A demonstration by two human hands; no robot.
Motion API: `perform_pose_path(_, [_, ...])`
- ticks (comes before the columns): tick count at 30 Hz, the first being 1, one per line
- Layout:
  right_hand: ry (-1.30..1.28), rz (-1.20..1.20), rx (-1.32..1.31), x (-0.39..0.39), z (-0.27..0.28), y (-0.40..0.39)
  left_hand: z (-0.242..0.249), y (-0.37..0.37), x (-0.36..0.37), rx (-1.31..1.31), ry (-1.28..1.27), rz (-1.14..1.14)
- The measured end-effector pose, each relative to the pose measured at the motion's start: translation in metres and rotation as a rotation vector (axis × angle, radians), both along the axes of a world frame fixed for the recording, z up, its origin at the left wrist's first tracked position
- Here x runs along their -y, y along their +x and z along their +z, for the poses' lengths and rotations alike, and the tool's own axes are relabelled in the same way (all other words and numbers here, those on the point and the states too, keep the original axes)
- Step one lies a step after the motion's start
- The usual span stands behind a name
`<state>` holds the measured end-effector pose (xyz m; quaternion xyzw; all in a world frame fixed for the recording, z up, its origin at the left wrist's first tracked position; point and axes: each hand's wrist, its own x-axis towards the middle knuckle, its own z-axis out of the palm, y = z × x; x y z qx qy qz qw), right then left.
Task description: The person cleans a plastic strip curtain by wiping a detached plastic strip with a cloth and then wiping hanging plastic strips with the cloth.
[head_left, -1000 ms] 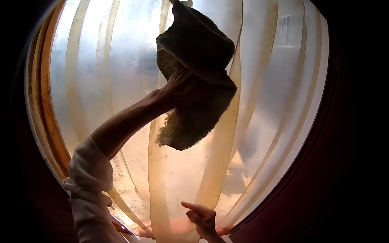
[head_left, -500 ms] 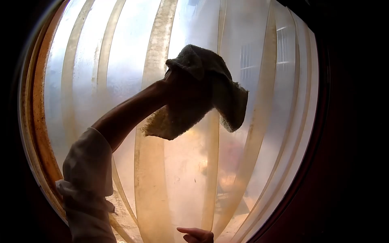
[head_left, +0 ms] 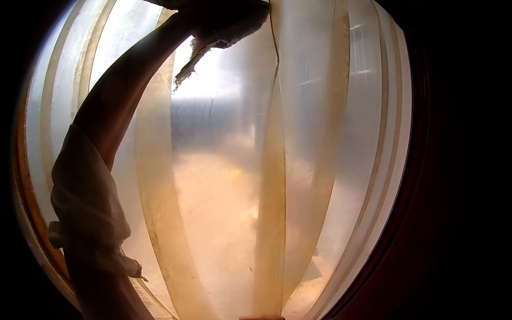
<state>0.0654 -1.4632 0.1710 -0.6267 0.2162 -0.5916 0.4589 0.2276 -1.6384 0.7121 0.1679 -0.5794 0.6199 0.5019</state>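
My left arm reaches up across the left side of the head view, its pale sleeve bunched around the elbow. At the top edge, my left hand (head_left: pixel 194 15) is a dark silhouette, holding a rough terry cloth (head_left: pixel 234 33) against the clear plastic strip curtain (head_left: pixel 213 197). A frayed corner of the cloth hangs below the hand. The fingers are lost in shadow and partly cut off by the frame. Only a sliver of my right hand (head_left: pixel 261 318) shows at the bottom edge, so its fingers cannot be made out.
Yellowed overlap bands (head_left: pixel 272 213) run down the curtain, one kinked near the cloth. An orange-brown frame edge (head_left: pixel 26 192) borders the left, a dark red surface (head_left: pixel 421 256) the right. Blurred bright ground shows through the plastic.
My left hand has moved up and to the left with the cloth, from mid-curtain to the top edge. My right hand has dropped almost out of view. The camera view has shifted slightly.
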Motion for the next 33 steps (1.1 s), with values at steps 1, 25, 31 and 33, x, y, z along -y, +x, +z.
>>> perform_pose_path(1, [-0.018,-0.009,0.033,0.01,0.003,0.006,-0.024,0.016,0.014,0.115,-0.036,-0.061])
perform_pose_path(25, [0.181,0.097,0.064,0.032,-0.011,0.004,-0.28,0.064,-0.127,-0.321,1.559,-1.494])
perform_pose_path(31, [0.203,0.245,-0.071,0.029,-0.041,0.039,-0.095,0.008,-0.115,0.042,0.641,-0.516])
perform_pose_path(33, [0.174,0.237,-0.066,0.031,-0.039,0.043,-0.075,-0.009,-0.123,0.121,0.531,-0.314])
